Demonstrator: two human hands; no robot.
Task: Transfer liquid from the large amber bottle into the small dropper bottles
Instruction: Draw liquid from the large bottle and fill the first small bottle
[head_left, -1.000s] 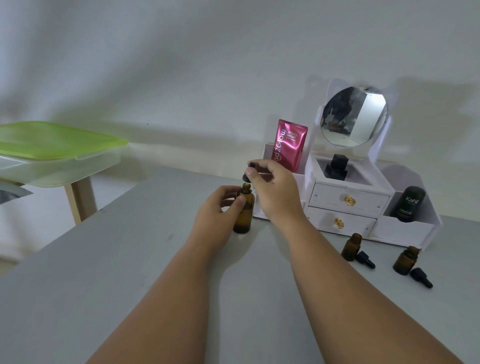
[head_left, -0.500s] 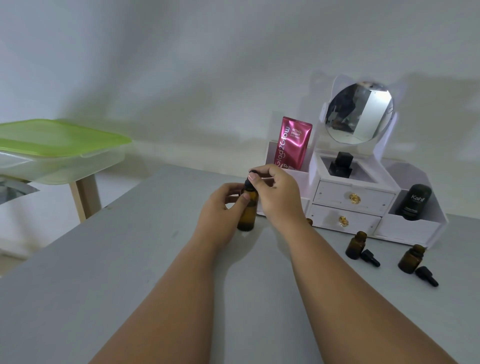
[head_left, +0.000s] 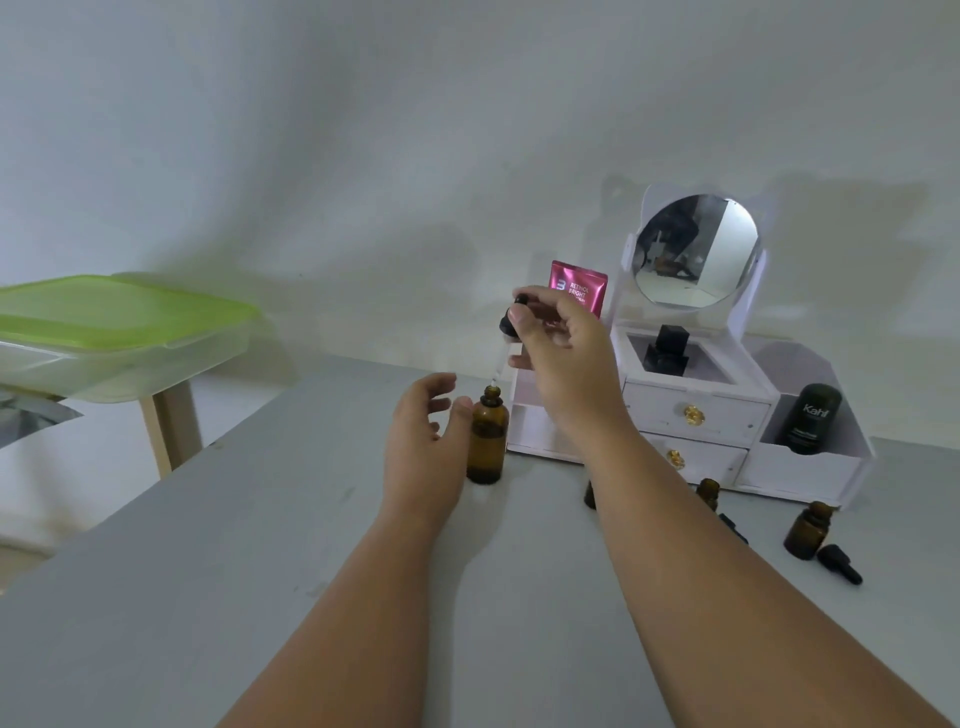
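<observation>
Now my right hand (head_left: 566, 358) holds the dropper (head_left: 506, 325) raised above the bottle (head_left: 487, 441). Half a second ago the same dropper sat down on the bottle's neck. Thumb and forefinger pinch the black bulb; the other fingers curl loosely behind it. The glass pipette (head_left: 497, 364) hangs nearly upright, its tip just over the open mouth; I cannot tell whether the tip is inside.

My left hand (head_left: 423, 441) has let go of its earlier grip. The thumb lies against the bottle's shoulder, and the fingers are spread and loosely bent, apart from the glass. The bottle stands upright on the table (head_left: 260, 571), in the same spot as before, just in front of the left end of the organizer (head_left: 696, 415).

Three small bottles stand uncapped to the right, in front of the organizer:
- one (head_left: 805, 530) at the far right, with a cap (head_left: 839, 564) lying just beside it;
- one (head_left: 708, 491) half behind my right forearm, with a second cap (head_left: 732, 527) near it;
- one (head_left: 589, 493) mostly hidden at the forearm's left edge.

The organizer carries a round mirror (head_left: 696, 249), a pink sachet (head_left: 579, 288) and a black tube (head_left: 810, 418). A green-lidded box (head_left: 119, 322) sits at far left.
</observation>
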